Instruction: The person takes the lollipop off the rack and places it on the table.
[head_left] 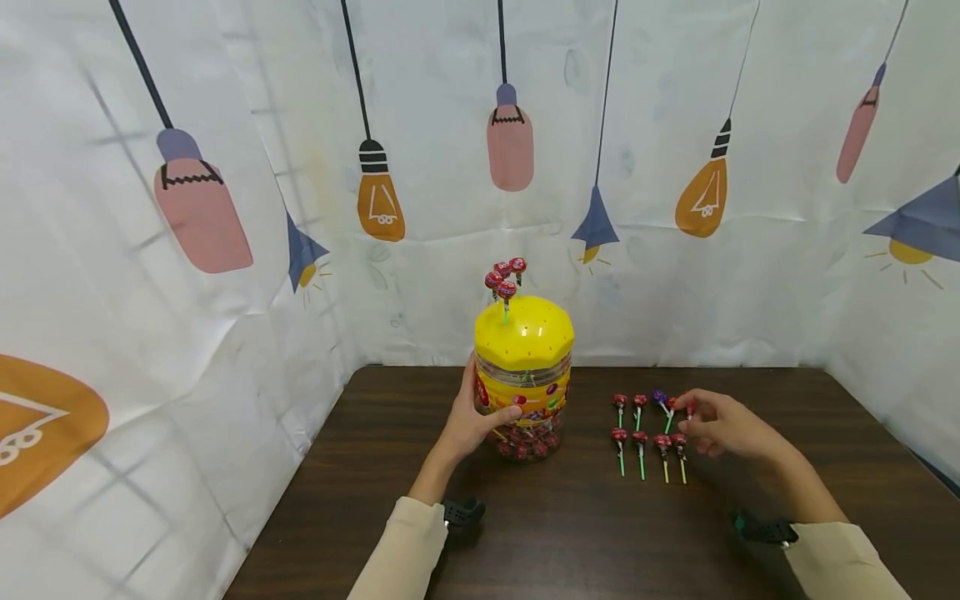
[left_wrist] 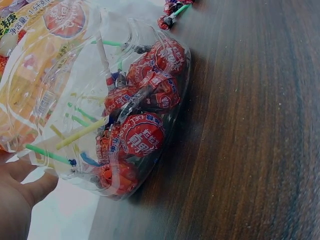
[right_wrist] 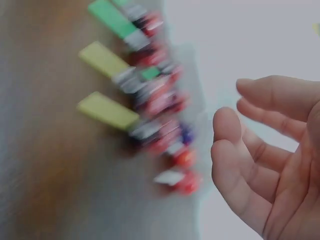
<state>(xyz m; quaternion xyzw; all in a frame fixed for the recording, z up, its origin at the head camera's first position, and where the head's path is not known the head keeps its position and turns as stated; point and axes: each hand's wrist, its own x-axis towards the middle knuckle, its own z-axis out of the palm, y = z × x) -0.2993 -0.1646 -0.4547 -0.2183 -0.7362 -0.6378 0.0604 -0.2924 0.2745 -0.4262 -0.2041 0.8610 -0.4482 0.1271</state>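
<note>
A clear plastic candy jar (head_left: 523, 400) with a yellow domed lid (head_left: 536, 333) stands upright on the table. My left hand (head_left: 463, 427) grips its left side, thumb across the front. Several red-wrapped lollipops (head_left: 506, 290) stick up from holes in the lid; more lollipops (left_wrist: 142, 135) lie in the jar's bottom. To its right, lollipops lie in two rows: a near row (head_left: 640, 438) with green and yellow sticks, and a far row including a purple-wrapped lollipop (head_left: 660, 397). My right hand (head_left: 723, 427) hovers at the far row's right end, fingers bent and apart, nothing between them in the right wrist view.
The dark wood-grain table (head_left: 585, 542) carries the jar and lollipops. A white curtain (head_left: 450, 308) printed with lamps hangs behind its far edge and along the sides. A black strap device (head_left: 463, 512) sits on each wrist.
</note>
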